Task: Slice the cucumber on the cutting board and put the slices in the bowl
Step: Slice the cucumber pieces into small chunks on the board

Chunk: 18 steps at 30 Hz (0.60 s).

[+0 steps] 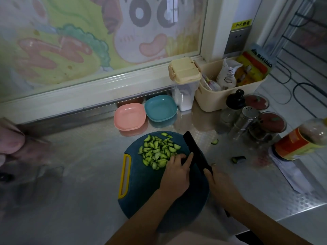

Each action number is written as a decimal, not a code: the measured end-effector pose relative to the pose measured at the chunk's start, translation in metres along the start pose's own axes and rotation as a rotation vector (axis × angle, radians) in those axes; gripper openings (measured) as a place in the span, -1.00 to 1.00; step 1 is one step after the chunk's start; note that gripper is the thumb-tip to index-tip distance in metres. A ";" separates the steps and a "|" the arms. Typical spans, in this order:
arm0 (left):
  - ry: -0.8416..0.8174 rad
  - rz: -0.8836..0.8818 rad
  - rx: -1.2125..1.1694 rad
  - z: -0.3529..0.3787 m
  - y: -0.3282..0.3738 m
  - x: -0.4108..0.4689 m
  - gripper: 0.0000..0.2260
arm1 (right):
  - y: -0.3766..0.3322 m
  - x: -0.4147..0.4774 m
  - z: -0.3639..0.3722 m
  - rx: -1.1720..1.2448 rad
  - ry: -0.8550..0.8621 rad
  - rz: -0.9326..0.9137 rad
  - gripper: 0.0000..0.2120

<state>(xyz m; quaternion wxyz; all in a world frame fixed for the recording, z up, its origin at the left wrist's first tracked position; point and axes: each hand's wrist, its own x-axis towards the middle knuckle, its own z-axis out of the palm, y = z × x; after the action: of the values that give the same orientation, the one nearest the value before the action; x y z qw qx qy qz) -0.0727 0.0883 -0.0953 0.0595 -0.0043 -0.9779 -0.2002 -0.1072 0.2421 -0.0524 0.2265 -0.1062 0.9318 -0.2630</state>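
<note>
Both forearms reach up from the bottom of the frame to the round cutting board (pixel 141 183). The right hand (pixel 221 184) curls its fingers round the handle of the black knife (pixel 194 147). The blade lies just beside the cucumber slices (pixel 159 151) heaped at the centre of the frame, probably to gather them. The left hand (pixel 175 172) lays a straight forefinger on the blade, its other fingers loosely bent. Above the board, the pink bowl (pixel 130 116) and the blue bowl (pixel 161 107) hold no slices.

sign: yellow sticker (pixel 242 24) | text: 小心触电 | on: wall above socket cover (pixel 236 40)
</note>
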 end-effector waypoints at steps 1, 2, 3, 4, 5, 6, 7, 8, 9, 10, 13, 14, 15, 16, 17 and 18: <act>-0.001 0.000 0.011 0.001 0.000 0.000 -0.53 | 0.000 -0.002 -0.003 0.036 0.001 -0.004 -0.72; -0.003 -0.001 0.020 0.001 -0.001 0.000 -0.53 | 0.000 -0.004 -0.006 0.060 -0.002 -0.005 -0.73; -0.009 -0.002 0.026 0.001 -0.001 0.000 -0.53 | 0.001 -0.005 -0.008 0.075 -0.011 -0.012 -0.73; -0.014 -0.004 0.031 0.001 -0.001 -0.001 -0.53 | 0.000 -0.006 -0.011 0.079 -0.020 -0.023 -0.73; -0.018 -0.006 0.037 0.001 -0.001 -0.001 -0.53 | 0.001 -0.006 -0.013 0.071 -0.028 -0.032 -0.73; -0.020 -0.007 0.045 0.001 0.000 -0.001 -0.53 | 0.001 -0.007 -0.014 0.059 -0.030 -0.044 -0.72; -0.022 -0.007 0.051 0.001 0.001 -0.001 -0.53 | 0.002 -0.007 -0.016 0.049 -0.029 -0.051 -0.72; -0.023 -0.006 0.057 0.001 0.001 -0.002 -0.53 | 0.003 -0.006 -0.017 0.041 -0.028 -0.056 -0.72; -0.023 -0.008 0.061 0.001 0.001 -0.002 -0.53 | 0.003 -0.006 -0.018 0.035 -0.028 -0.058 -0.72; -0.022 -0.009 0.067 0.001 0.000 -0.002 -0.53 | 0.003 -0.007 -0.018 0.027 -0.027 -0.059 -0.71; -0.021 -0.007 0.075 0.002 -0.001 -0.001 -0.54 | 0.001 -0.007 -0.019 0.004 -0.019 -0.062 -0.72; -0.023 -0.005 0.077 0.002 -0.001 -0.001 -0.54 | 0.000 -0.008 -0.019 0.000 -0.017 -0.063 -0.72; -0.026 -0.006 0.082 0.002 -0.001 -0.002 -0.54 | -0.002 -0.009 -0.020 -0.001 -0.016 -0.064 -0.72; -0.023 -0.006 0.087 0.002 0.000 -0.002 -0.54 | -0.004 -0.009 -0.021 -0.004 -0.019 -0.065 -0.71; -0.020 -0.004 0.089 0.003 0.000 -0.002 -0.55 | -0.005 -0.009 -0.021 -0.010 -0.023 -0.066 -0.70; -0.017 -0.002 0.092 0.004 -0.001 -0.001 -0.55 | -0.006 -0.009 -0.021 -0.015 -0.025 -0.064 -0.68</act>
<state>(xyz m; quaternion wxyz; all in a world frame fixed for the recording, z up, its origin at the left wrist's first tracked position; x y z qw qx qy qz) -0.0717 0.0892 -0.0989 0.0513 -0.0024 -0.9866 -0.1549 -0.1087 0.2495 -0.0299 0.2289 -0.1409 0.9269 -0.2620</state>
